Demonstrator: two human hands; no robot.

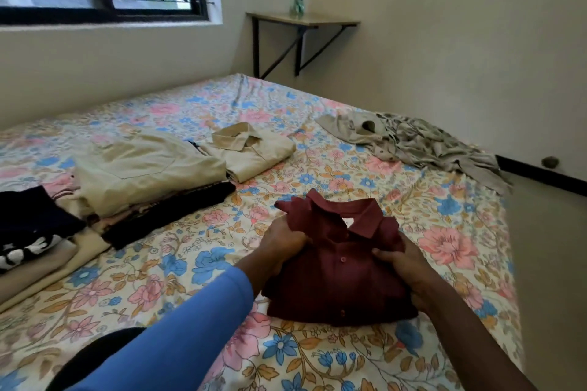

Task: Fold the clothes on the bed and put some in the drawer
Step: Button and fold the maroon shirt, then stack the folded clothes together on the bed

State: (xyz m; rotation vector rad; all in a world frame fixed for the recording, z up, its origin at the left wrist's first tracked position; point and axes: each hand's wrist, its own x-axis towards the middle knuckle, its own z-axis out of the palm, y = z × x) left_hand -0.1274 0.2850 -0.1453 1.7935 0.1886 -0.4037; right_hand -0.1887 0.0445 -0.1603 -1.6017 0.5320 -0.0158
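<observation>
A folded maroon collared shirt lies on the floral bed sheet in front of me. My left hand grips its left edge, thumb curled over the cloth. My right hand grips its right edge the same way. Further back lies a folded beige shirt. To its left a stack of folded clothes has a beige garment on top. An unfolded heap of grey patterned clothes sits at the bed's far right edge. No drawer is in view.
Dark and black-and-white folded clothes lie at the left edge. A wall shelf with a small green object stands beyond the bed's far corner. A window is at the upper left. The bed's right side meets bare floor.
</observation>
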